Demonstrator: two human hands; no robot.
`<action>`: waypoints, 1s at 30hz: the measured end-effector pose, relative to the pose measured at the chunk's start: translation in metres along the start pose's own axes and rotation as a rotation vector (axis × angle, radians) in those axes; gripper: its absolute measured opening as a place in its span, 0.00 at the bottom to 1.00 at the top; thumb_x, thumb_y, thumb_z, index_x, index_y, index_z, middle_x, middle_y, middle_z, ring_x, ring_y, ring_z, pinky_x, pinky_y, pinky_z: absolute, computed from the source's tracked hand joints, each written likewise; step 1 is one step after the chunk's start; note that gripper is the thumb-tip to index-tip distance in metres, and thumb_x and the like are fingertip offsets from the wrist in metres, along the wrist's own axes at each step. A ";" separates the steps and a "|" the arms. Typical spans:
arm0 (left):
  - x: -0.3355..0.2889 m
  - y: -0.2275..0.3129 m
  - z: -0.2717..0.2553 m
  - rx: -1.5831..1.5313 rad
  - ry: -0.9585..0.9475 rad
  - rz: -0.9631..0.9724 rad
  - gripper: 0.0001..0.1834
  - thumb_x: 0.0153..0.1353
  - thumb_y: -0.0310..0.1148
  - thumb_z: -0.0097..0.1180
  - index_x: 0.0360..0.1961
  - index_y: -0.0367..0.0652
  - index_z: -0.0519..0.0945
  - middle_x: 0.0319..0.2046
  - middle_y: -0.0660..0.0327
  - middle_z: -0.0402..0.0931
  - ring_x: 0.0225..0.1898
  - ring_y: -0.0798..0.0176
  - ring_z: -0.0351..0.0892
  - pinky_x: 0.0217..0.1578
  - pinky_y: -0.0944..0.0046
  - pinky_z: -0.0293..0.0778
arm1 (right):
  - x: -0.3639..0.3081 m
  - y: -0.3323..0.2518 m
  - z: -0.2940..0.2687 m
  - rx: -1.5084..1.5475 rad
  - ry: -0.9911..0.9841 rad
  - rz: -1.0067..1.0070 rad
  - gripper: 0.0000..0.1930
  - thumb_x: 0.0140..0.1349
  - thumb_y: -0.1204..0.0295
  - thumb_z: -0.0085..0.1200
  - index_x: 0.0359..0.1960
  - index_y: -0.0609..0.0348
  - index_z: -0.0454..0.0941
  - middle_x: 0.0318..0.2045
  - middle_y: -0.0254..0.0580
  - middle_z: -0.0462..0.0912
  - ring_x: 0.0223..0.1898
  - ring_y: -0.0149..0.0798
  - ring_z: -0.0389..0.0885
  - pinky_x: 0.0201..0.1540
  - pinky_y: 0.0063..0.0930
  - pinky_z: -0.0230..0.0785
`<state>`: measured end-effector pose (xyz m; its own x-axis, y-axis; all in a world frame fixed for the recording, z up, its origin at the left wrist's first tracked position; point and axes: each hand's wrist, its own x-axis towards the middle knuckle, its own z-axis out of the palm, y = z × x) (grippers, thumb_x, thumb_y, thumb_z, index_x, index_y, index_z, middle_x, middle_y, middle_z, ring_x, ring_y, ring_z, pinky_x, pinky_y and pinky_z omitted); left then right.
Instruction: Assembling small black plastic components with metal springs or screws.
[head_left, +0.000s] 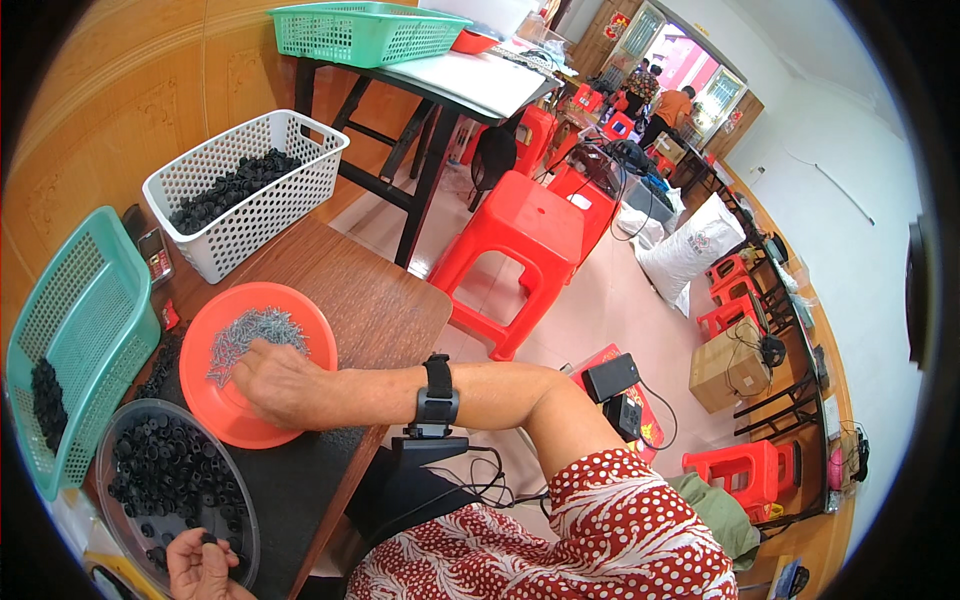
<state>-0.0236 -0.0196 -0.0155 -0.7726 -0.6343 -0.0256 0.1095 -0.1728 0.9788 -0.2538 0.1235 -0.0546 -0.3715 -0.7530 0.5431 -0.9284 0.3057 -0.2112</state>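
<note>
My right hand reaches into a round orange plastic bowl, its fingers bent together at the edge of a heap of thin silver screws. The fingertips point down and away, so whatever they grip is hidden. At the lower edge, my left hand pinches a small black round cap between thumb and finger. That hand is over the near rim of a clear round tub, which holds many similar black caps.
A white perforated basket with black parts stands beyond the bowl. Left of the tub, a green basket leans, black parts inside. Red stools and a white sack stand on the floor. Other people are far off.
</note>
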 end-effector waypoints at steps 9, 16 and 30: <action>0.000 -0.003 0.002 0.047 0.127 -0.033 0.10 0.51 0.18 0.53 0.37 0.33 0.74 0.24 0.61 0.71 0.23 0.69 0.69 0.25 0.74 0.64 | 0.001 0.003 0.002 0.037 0.067 0.057 0.02 0.44 0.78 0.50 0.21 0.61 0.70 0.23 0.48 0.74 0.29 0.51 0.72 0.31 0.44 0.67; -0.010 0.010 0.016 -0.025 0.114 -0.065 0.12 0.48 0.20 0.59 0.36 0.31 0.75 0.25 0.57 0.74 0.24 0.67 0.73 0.28 0.73 0.68 | -0.002 -0.005 -0.035 0.752 -0.102 0.528 0.03 0.53 0.77 0.54 0.26 0.65 0.75 0.21 0.42 0.78 0.23 0.33 0.74 0.27 0.26 0.67; -0.005 0.001 0.008 -0.306 0.014 -0.070 0.15 0.46 0.19 0.64 0.37 0.29 0.76 0.30 0.56 0.77 0.31 0.65 0.79 0.32 0.72 0.76 | 0.007 -0.109 -0.038 1.369 -0.037 0.527 0.07 0.54 0.85 0.54 0.35 0.66 0.77 0.31 0.34 0.78 0.33 0.23 0.75 0.37 0.16 0.69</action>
<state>-0.0249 -0.0110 -0.0126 -0.7765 -0.6228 -0.0959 0.2412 -0.4342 0.8679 -0.1546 0.1071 0.0026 -0.6424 -0.7526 0.1445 0.0373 -0.2191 -0.9750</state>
